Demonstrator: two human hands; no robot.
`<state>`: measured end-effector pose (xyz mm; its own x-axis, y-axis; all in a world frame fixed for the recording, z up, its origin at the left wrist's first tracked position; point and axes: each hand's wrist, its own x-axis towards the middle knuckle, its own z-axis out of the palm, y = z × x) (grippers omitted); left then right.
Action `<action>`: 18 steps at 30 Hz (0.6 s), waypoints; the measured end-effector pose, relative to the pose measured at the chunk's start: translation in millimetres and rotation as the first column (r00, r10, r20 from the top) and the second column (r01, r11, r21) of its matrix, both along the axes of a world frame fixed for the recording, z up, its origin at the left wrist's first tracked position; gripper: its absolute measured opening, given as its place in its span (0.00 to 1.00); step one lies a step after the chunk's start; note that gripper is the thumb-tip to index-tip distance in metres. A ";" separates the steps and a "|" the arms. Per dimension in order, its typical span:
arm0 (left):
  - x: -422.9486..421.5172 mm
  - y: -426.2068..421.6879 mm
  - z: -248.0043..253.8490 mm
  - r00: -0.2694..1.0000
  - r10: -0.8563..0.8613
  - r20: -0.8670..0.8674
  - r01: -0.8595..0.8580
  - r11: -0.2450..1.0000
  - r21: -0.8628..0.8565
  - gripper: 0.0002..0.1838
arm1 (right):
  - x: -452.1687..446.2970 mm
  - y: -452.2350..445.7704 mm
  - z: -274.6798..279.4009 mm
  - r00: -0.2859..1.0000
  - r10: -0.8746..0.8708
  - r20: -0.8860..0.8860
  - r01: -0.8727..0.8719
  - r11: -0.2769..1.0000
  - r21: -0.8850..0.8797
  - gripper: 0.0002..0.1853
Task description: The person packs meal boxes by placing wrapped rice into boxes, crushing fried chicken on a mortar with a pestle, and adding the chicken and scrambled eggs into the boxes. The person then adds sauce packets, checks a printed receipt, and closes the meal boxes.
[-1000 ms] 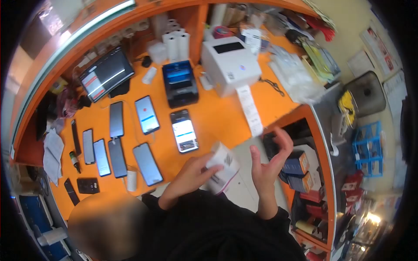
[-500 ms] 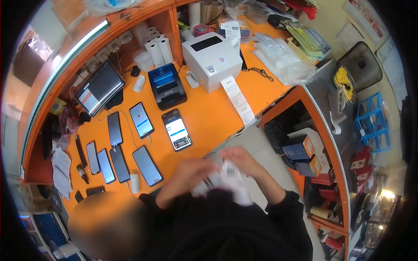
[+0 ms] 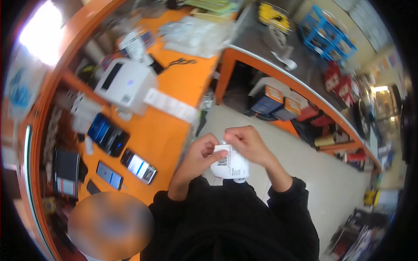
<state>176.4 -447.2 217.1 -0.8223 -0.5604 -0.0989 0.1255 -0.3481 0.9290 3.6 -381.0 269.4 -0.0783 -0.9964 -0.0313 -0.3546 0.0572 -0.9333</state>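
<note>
My left hand [image 3: 201,157] pinches the upper left of a white paper slip [image 3: 235,166] printed with a barcode and small text. Its thumb lies across the front of the slip. My right hand [image 3: 247,144] is closed at the slip's top edge, fingertips pressed together close to the left hand. The slip's lower part bulges and curls under, over my dark clothing. What lies behind the paper is hidden. Both hands are in front of my body, to the right of the orange counter [image 3: 174,135].
On the counter stand a white label printer [image 3: 126,85] with a printed strip [image 3: 172,105] hanging out, a dark small printer [image 3: 108,135], phones [image 3: 138,166] and a tablet screen [image 3: 66,172]. Plastic bags [image 3: 193,37] lie farther back. A shelf unit with boxes [image 3: 266,101] stands ahead right.
My view has swung to the right, so the counter sits farther left. Both hands stay on the slip, whose barcode now faces up more plainly.
</note>
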 end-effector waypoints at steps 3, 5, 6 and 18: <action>-52.9 2.1 21.2 0.997 0.061 0.043 -0.055 0.989 -0.140 0.09 | -101.9 64.0 17.9 0.992 0.123 0.013 -0.123 0.992 0.025 0.17; -88.6 7.7 31.8 0.998 0.006 0.061 0.007 0.978 -0.209 0.09 | -162.7 113.0 43.1 0.997 0.053 -0.060 -0.044 0.991 0.129 0.14; -110.7 15.6 35.3 0.998 -0.021 0.066 0.037 0.969 -0.245 0.09 | -188.0 140.0 61.2 0.998 -0.055 -0.019 0.058 0.971 0.231 0.12; -365.8 159.2 83.7 0.963 -0.268 0.033 0.266 0.915 -0.303 0.09 | -408.7 301.4 128.7 0.779 -0.615 -0.122 0.574 0.777 -0.258 0.09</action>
<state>-189.4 -288.1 300.8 -0.9455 -0.3220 0.0482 0.0756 -0.0730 0.9945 -405.1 -79.6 398.1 -0.6407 -0.7305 0.2362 -0.4796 0.1406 -0.8661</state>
